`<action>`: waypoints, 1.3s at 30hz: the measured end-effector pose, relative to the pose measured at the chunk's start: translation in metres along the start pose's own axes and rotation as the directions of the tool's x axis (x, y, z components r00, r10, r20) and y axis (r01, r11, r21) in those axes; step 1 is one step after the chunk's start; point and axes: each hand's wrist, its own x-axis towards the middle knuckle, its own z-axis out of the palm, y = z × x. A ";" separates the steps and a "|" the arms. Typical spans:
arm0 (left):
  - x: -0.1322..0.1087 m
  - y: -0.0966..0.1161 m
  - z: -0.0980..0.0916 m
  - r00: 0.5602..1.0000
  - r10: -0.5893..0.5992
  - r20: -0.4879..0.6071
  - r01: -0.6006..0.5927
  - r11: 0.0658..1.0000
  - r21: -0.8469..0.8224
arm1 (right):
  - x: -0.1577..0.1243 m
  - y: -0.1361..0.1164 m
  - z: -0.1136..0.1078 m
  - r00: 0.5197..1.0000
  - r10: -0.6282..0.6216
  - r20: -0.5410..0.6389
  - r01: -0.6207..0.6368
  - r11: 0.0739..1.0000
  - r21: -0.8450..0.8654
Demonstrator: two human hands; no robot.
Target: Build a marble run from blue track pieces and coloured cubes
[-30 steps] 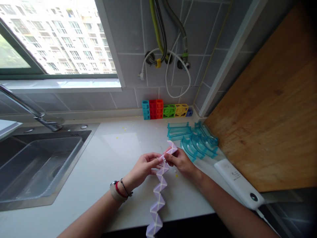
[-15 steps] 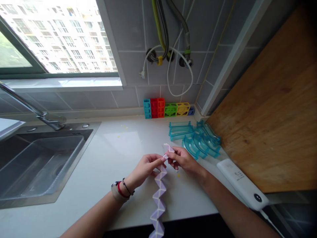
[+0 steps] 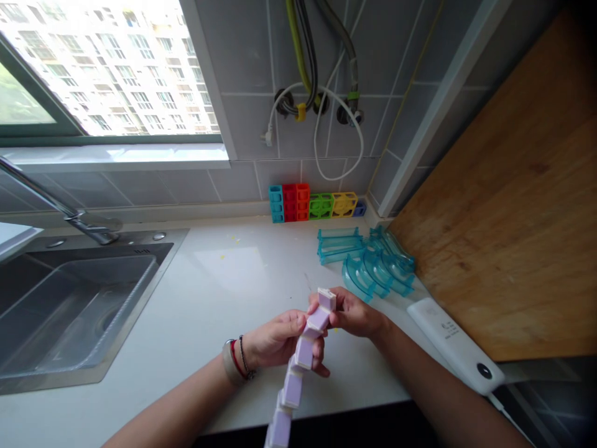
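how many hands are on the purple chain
2. The left hand has its thumb at the left edge of the purple chain and fingers behind it; the right hand grips near its upper end. Some fingers are hidden.

White device (image 3: 459,351): printed marks (image 3: 449,330), too small to read.

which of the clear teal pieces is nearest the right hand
The leftmost curved teal piece, lying just beyond the right hand; the other teal pieces lie farther right or farther back.
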 end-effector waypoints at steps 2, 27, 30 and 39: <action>0.000 -0.005 0.000 0.997 -0.047 0.060 0.049 0.998 -0.042 | 0.001 0.001 0.002 0.996 -0.039 0.074 0.038 0.999 0.026; 0.011 0.015 0.004 0.867 0.304 -0.395 -0.004 0.796 0.605 | 0.017 0.007 -0.005 0.846 0.096 -0.525 -0.096 0.995 0.026; 0.011 0.015 0.002 0.873 0.265 -0.410 0.017 0.823 0.567 | 0.017 0.006 -0.007 0.826 0.105 -0.554 -0.081 0.994 0.069; -0.008 0.071 -0.036 0.522 0.532 -0.666 -0.335 0.847 0.413 | 0.015 0.010 -0.007 0.835 0.170 -0.523 -0.214 0.977 -0.024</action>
